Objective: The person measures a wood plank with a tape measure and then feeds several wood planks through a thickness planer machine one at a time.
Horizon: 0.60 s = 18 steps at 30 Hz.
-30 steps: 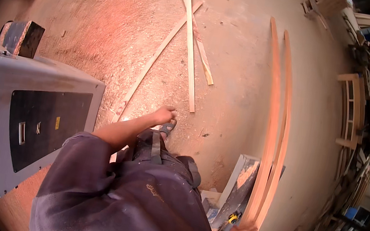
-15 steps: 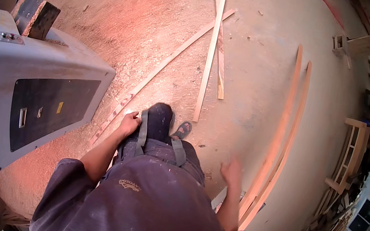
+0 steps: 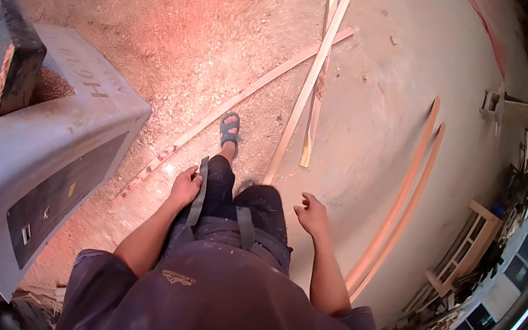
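Note:
Beside my left thigh hangs my left hand, its fingers loosely bent and nothing seen in them. A dark strap lies just next to it, and I cannot tell whether they touch. My right hand is out at my right side, empty, with its fingers half curled and somewhat apart. Crossed wooden strips lie on the floor ahead of my feet. One long strip slants from there toward the machine. Two longer reddish boards rest to my right, apart from my right hand.
A grey machine with a dark box-like part on top stands close on my left. Wood shavings cover the floor beside it. Wooden frames and stacked timber line the right side.
I have stepped forward, one sandaled foot now out in front. The machine appears nearer at the left. My right hand has swung forward and inward; my left stays by my thigh.

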{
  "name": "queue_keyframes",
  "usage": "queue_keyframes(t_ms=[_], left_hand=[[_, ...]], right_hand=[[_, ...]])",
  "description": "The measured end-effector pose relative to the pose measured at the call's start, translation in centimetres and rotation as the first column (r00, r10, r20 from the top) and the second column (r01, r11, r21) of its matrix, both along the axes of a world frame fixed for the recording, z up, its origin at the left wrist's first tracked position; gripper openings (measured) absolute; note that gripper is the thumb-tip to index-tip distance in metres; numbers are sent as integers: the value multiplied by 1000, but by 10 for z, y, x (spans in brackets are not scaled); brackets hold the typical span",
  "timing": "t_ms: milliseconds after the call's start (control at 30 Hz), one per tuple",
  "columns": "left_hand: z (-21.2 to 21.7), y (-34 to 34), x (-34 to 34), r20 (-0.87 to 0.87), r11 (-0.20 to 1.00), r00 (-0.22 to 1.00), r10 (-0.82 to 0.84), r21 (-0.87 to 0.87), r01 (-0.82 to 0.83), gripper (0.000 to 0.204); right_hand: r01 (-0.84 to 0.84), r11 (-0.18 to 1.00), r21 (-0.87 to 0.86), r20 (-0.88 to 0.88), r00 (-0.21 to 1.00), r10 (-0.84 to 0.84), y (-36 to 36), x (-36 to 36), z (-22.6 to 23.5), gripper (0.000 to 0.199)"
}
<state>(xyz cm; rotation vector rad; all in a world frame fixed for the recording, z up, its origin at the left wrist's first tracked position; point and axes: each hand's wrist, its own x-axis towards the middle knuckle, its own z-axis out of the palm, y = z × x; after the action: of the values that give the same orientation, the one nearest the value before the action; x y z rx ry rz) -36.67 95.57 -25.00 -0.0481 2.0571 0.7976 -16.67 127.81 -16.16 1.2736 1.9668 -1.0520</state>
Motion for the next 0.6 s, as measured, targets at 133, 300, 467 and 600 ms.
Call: queue_keyframes(t_ms=[133,300,467,600], left_hand=[[-31,11,-2,7,998,999,-33,57,32,48],[-59,37,2,30,995,997,-66,-76,68,60],[-103,91,-5,-2,962,998,64,-267,-63,66],[-126,100,1,-36,940,993,116,-318,-122,65]], right_hand=[[-100,994,39,8,995,100,38,-79,-89,44],[200,959,-201,90,979,-185,92,-170,-238,21],[275,906,-323,125,961,-247,120,-282,-396,12],[455,823,-339,150,890,-430,132,-338,-539,14]])
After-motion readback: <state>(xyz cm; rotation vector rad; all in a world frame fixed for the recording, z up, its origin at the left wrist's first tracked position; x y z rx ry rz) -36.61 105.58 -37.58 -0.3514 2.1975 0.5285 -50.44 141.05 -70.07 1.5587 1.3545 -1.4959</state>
